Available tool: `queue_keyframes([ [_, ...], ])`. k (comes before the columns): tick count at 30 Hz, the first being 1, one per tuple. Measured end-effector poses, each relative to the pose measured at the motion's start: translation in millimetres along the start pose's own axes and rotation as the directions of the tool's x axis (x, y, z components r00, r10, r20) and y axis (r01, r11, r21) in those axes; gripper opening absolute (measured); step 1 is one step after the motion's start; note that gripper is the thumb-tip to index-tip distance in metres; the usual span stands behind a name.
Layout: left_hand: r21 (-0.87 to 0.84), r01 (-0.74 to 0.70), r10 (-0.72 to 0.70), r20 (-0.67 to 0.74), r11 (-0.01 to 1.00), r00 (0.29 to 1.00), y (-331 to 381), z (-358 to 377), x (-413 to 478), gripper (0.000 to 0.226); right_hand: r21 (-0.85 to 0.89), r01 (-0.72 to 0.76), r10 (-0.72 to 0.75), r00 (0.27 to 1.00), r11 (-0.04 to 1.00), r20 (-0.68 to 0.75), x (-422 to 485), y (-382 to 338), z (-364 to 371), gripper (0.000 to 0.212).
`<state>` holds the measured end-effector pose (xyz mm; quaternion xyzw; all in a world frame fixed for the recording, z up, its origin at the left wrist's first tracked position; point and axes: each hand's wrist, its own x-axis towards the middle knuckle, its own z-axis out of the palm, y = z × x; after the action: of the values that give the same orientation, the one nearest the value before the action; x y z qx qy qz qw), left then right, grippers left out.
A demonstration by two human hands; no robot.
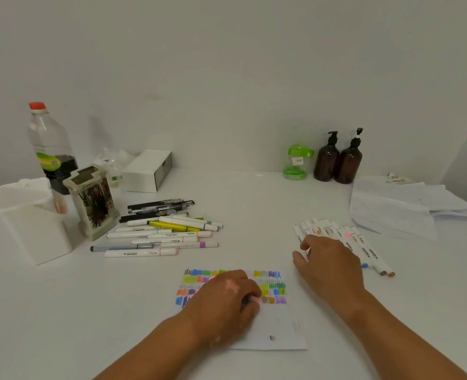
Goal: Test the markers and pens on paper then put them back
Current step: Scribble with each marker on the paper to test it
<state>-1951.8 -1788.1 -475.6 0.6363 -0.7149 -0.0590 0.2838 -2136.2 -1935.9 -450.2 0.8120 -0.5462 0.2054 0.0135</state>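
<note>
Left hand [224,303]: grasping pink marker [255,299] on paper [276,325].
Right hand [328,267]: released, at marker row [369,252], 2 o'clock of paper.

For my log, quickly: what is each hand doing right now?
Left hand: grips a pink marker on the paper.
Right hand: open, holding nothing, at the row of markers.

Single view: wide-angle camera worn on the head, facing forward and tilted down over the white tabletop [254,209] toward the plain white wall [226,64] at 12 o'clock. Close range: left hand [224,300] and right hand [328,267] enter from 6 o'clock. The short pink marker [255,299] gripped in the left hand reads blurred. Frame spans the tabletop from 9 to 3 o'clock.
</note>
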Motion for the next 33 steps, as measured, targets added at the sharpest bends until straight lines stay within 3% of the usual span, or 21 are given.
queue_keyframes([
  [4, 0.201, 0.132, -0.1, -0.16, 0.971, 0.982, -40, -41, -7, 0.021, 0.195, 0.092, -0.096, 0.995, 0.976, 0.012, -29, -14, -8, 0.012],
  [7, 0.34, 0.375, -0.286, -0.283, 0.863, 0.915, -86, -73, -12, 0.029, 0.272, 0.094, -0.114, 0.992, 0.958, 0.059, -40, -19, -9, 0.014],
  [9, 0.439, 0.46, -0.37, -0.278, 0.772, 0.887, -109, -82, -16, 0.032, 0.308, 0.088, -0.118, 0.99, 0.947, 0.081, -42, -20, -8, 0.014],
  [12, 0.492, 0.475, -0.402, -0.252, 0.73, 0.88, -126, -81, -26, 0.032, 0.32, 0.091, -0.134, 0.984, 0.943, 0.116, -46, -21, -3, 0.015],
  [19, 0.493, 0.396, -0.307, -0.254, 0.775, 0.917, -122, -76, -27, 0.023, 0.365, 0.12, -0.174, 0.978, 0.923, 0.119, -56, -17, -8, 0.011],
  [23, 0.497, 0.363, -0.297, -0.209, 0.788, 0.932, -109, -82, -25, 0.016, 0.441, 0.258, -0.345, 0.93, 0.86, 0.128, -69, -25, -16, 0.004],
  [26, 0.397, 0.331, -0.224, -0.293, 0.856, 0.929, -86, -86, -20, 0.012, 0.45, 0.392, -0.528, 0.818, 0.802, 0.229, -80, -36, -14, 0.041],
  [29, 0.119, 0.348, -0.292, -0.335, 0.93, 0.896, -60, -92, -13, 0.014, 0.405, 0.477, -0.596, 0.762, 0.78, 0.251, -79, -35, -9, 0.031],
  [33, -0.292, 0.403, -0.476, -0.253, 0.868, 0.842, -41, -94, -15, 0.026, 0.342, 0.49, -0.573, 0.793, 0.802, 0.206, -68, -20, -9, 0.02],
])
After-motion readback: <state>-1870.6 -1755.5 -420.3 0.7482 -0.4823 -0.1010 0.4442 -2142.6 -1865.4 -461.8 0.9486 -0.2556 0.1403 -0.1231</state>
